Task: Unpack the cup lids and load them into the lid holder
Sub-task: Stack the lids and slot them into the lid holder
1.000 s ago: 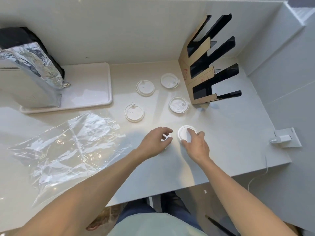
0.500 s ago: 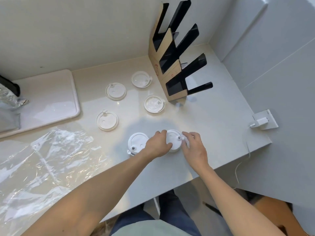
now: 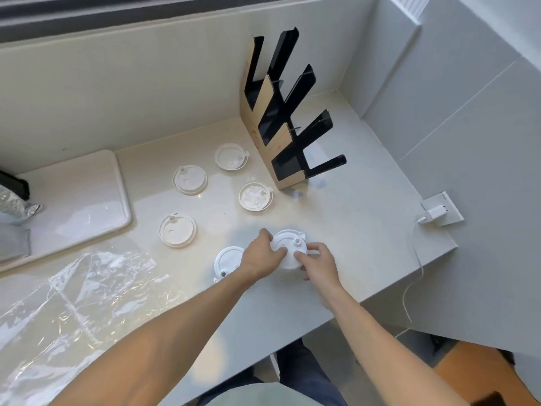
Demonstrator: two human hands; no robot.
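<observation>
Both hands hold one white cup lid [image 3: 288,247] near the counter's front edge. My left hand [image 3: 262,257] grips its left rim and my right hand [image 3: 317,263] pinches its right side. Another white lid [image 3: 227,259] lies flat just left of my left hand, partly hidden by it. Several clear lids lie farther back, among them one [image 3: 177,230] at the left, one [image 3: 189,179] behind it and one [image 3: 255,196] near the holder. The black and cardboard lid holder [image 3: 281,124] stands upright at the back right, its slots showing no lids.
An opened clear plastic bag [image 3: 76,291] lies crumpled at the left front. A white tray [image 3: 87,200] sits at the back left with a foil bag [image 3: 11,206] at its edge. A wall socket with charger [image 3: 439,213] and cable is at the right.
The view has swung right and closer. Both hands closed in on one white lid and now hold it between them; a second white lid shows uncovered left of my left hand.
</observation>
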